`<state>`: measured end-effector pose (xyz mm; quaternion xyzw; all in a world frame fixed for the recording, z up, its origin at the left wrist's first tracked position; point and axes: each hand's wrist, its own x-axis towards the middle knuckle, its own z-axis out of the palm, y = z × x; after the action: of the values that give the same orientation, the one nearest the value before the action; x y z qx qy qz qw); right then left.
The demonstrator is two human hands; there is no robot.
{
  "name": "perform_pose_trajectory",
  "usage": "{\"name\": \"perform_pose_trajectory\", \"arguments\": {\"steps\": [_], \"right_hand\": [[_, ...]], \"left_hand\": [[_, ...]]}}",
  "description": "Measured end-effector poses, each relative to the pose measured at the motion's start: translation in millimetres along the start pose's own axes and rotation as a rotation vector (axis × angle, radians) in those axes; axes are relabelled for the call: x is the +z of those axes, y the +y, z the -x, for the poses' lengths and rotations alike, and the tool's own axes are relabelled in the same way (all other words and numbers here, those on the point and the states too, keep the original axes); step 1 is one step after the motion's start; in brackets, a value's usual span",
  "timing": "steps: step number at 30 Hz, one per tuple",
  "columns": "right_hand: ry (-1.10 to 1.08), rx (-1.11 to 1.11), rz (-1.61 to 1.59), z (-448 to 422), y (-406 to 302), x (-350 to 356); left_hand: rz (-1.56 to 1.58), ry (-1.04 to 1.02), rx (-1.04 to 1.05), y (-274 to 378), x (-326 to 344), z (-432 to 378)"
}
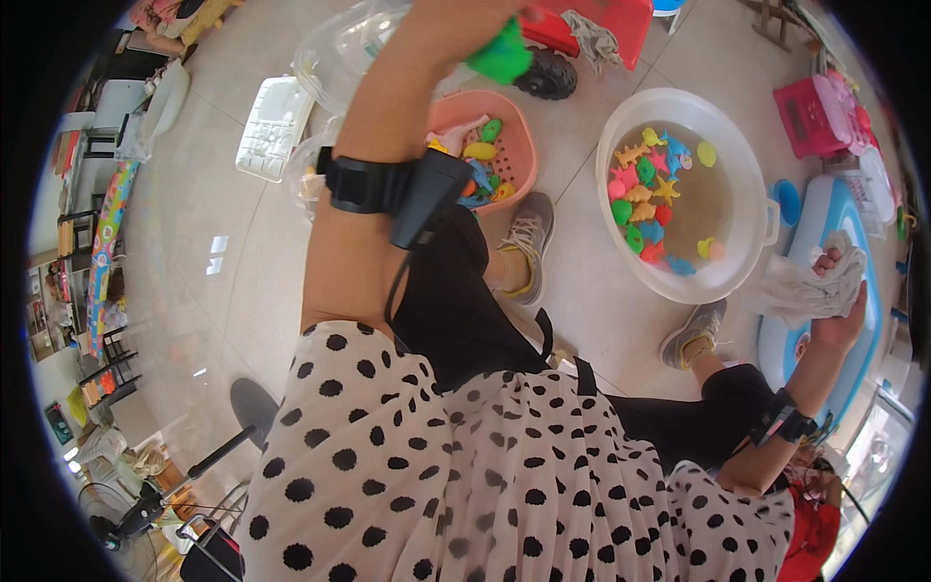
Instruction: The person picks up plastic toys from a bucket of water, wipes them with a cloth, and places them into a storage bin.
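My left hand (469, 25) is stretched out at the top of the view, closed around a bright green toy (502, 57) whose shape is partly hidden. Below that forearm stands a coral perforated basket (529, 149) with several plastic animal toys inside. At the right, my right hand (840, 320) grips a crumpled, pale cloth (793, 287). A round white basin (716, 284) sits on the floor between my hands, holding cloudy water. Several colourful toy sea animals (644, 193) gather on the basin's left side, and a yellow one (706, 153) lies apart from them.
A red toy vehicle (633, 33) with a black wheel (547, 74) and a grey cloth (593, 40) stands beyond the basket. Clear plastic containers (331, 51) and a white tray (276, 127) lie left. At right are a blue-and-white tub (862, 240), blue cup (785, 202) and pink basket (800, 120).
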<state>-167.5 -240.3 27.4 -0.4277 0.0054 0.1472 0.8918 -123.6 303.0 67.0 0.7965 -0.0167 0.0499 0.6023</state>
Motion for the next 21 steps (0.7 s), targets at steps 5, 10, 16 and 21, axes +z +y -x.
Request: {"name": "perform_pose_trajectory", "arguments": {"steps": [5,10,16,21], "right_hand": [[0.171,0.03,-0.014,-5,2,19],[0.155,0.051,-0.059,-29,26,61],[0.171,0.008,0.027,-38,49,105],[0.157,-0.02,0.175,-38,81,152]], "left_hand": [[0.274,-0.142,0.058,22,46,-4],[0.47,-0.146,0.049,20,91,-16],[0.474,-0.124,0.015,29,156,-15],[0.42,-0.061,0.05,35,189,-13]]}}
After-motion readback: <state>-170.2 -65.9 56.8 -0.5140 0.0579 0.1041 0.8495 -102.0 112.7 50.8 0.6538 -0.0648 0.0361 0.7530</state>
